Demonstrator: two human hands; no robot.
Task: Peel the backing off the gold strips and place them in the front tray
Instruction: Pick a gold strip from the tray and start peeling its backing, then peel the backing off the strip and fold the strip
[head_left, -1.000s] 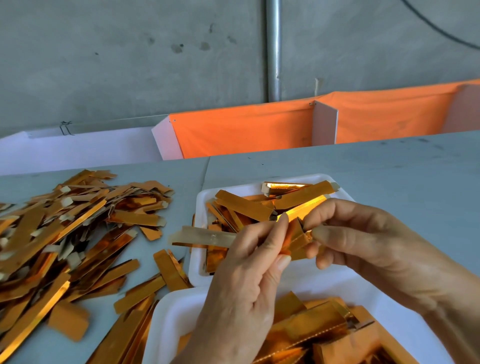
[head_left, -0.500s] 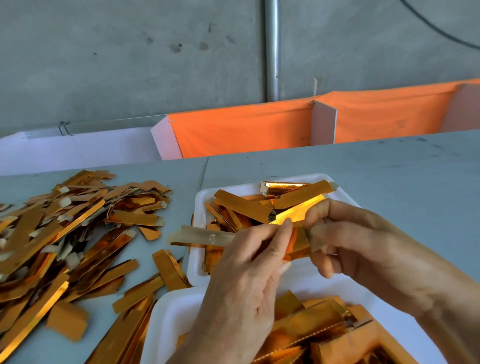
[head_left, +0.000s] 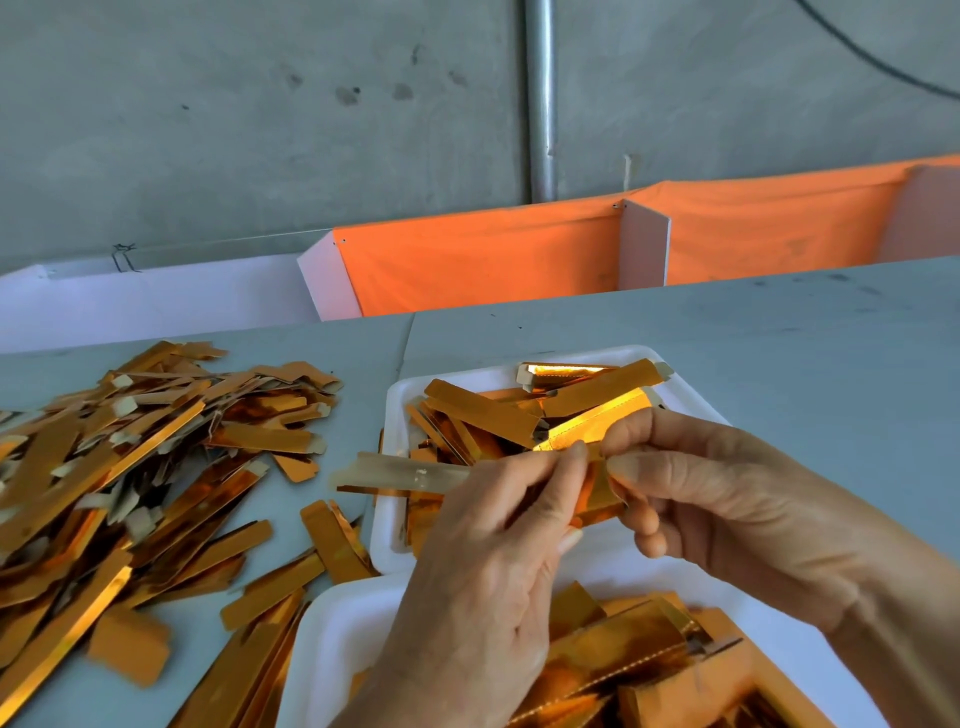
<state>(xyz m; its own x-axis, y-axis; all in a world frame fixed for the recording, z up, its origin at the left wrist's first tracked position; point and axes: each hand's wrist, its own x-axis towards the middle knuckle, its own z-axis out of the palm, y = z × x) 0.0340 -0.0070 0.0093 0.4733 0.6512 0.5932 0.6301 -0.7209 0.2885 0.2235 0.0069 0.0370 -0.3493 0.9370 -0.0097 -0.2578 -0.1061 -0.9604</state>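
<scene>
My left hand (head_left: 483, 566) pinches a pale backing strip (head_left: 400, 475) that sticks out to the left over the table. My right hand (head_left: 727, 499) pinches the gold strip (head_left: 597, 426) at its near end, fingertips almost meeting those of the left. Both hands hover above two white trays. The farther tray (head_left: 395, 410) holds several gold strips. The nearer tray (head_left: 322, 644), partly under my wrists, holds more gold pieces (head_left: 623, 654).
A large heap of gold strips (head_left: 119, 467) covers the grey table on the left. Loose strips (head_left: 332, 540) lie between the heap and the trays. Orange fabric bins (head_left: 483, 260) line the table's far edge, below a concrete wall with a metal pipe (head_left: 540, 98).
My hands have drawn slightly closer and my right fingers have regripped the gold strip; the backing strip still points left. The trays and the heap have not moved.
</scene>
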